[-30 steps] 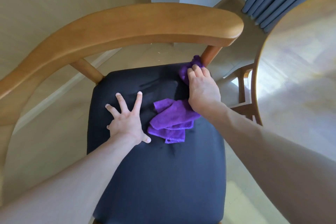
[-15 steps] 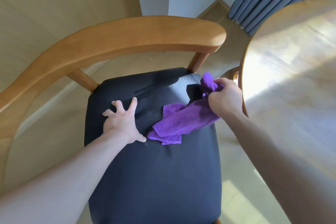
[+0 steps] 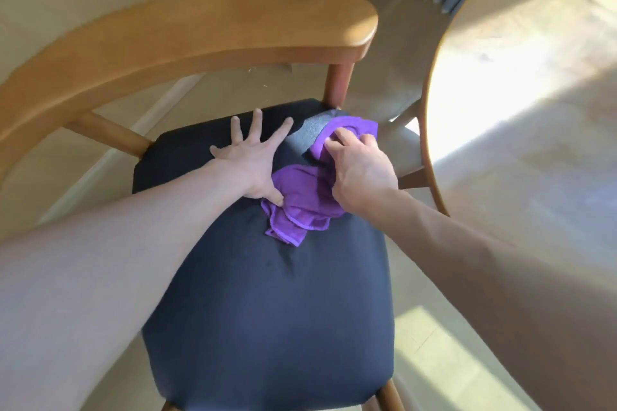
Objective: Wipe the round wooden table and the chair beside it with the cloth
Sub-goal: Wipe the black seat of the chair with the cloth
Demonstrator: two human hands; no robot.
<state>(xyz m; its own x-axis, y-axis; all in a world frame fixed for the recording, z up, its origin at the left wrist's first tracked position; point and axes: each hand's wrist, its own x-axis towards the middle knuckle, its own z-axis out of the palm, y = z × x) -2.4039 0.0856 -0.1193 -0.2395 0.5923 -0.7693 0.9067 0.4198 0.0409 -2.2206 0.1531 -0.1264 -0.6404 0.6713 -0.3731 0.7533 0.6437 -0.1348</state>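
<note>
Purple cloth (image 3: pixel 302 207) on dark chair seat (image 3: pixel 267 310), between hands.
Right hand (image 3: pixel 360 170) grips its far end; left hand (image 3: pixel 248 160) flat, fingers spread, thumb touching cloth.

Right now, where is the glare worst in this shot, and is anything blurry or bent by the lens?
Head view: sunlight washes out the round table top near its left edge; a bright patch also falls on the floor. The wide lens bows the chair's backrest and stretches both forearms. The hands and cloth look slightly soft.
</note>
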